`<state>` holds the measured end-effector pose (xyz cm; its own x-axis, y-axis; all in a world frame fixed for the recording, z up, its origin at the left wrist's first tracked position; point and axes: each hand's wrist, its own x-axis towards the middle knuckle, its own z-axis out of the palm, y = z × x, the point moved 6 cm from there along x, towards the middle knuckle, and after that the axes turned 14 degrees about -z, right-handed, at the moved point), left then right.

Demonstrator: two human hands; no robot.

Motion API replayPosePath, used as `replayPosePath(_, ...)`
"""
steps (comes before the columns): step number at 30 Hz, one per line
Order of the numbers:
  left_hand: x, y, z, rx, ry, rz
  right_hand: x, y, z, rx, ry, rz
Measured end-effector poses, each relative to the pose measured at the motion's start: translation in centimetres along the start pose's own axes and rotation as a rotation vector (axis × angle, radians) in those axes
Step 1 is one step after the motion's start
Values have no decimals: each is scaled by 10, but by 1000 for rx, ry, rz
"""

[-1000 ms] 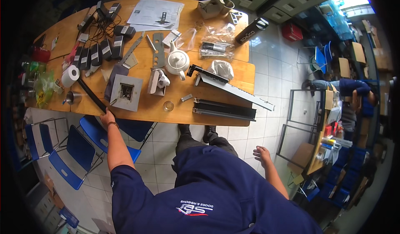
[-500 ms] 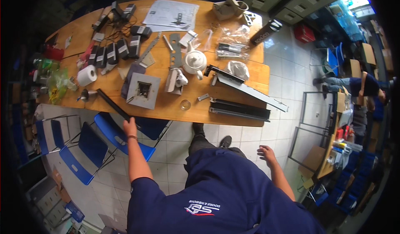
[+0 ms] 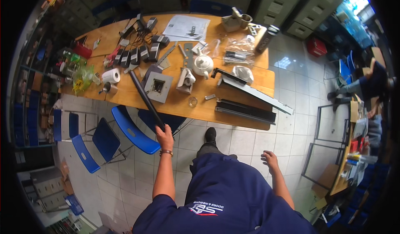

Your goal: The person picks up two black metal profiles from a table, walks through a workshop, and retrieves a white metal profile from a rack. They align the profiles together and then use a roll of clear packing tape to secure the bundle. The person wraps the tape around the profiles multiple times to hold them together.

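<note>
While the right hand [image 3: 271,159] hangs, fingers loosely spread, the left hand [image 3: 165,138] grips a black bar [image 3: 145,97].
It slants over the table [image 3: 262,80] edge.

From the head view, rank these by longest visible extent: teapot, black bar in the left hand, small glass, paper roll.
Largest to smallest:
1. Black bar, gripped in the left hand
2. Teapot
3. Paper roll
4. Small glass

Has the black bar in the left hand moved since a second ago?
Yes. Judged against the white paper roll, the black bar has shifted rightward, away from it, and the left hand holding it is now farther from the table.
</note>
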<state>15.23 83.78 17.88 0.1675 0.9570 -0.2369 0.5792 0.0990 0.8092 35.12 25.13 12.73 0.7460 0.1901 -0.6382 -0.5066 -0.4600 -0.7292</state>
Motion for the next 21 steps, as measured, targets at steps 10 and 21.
replayPosePath(10,-272,64,108,168,-633,507,-85,-91,8,420,-157,-497)
replayPosePath(21,-469,67,184,306,-1281,1002,-213,-34,-116,747,225,-732)
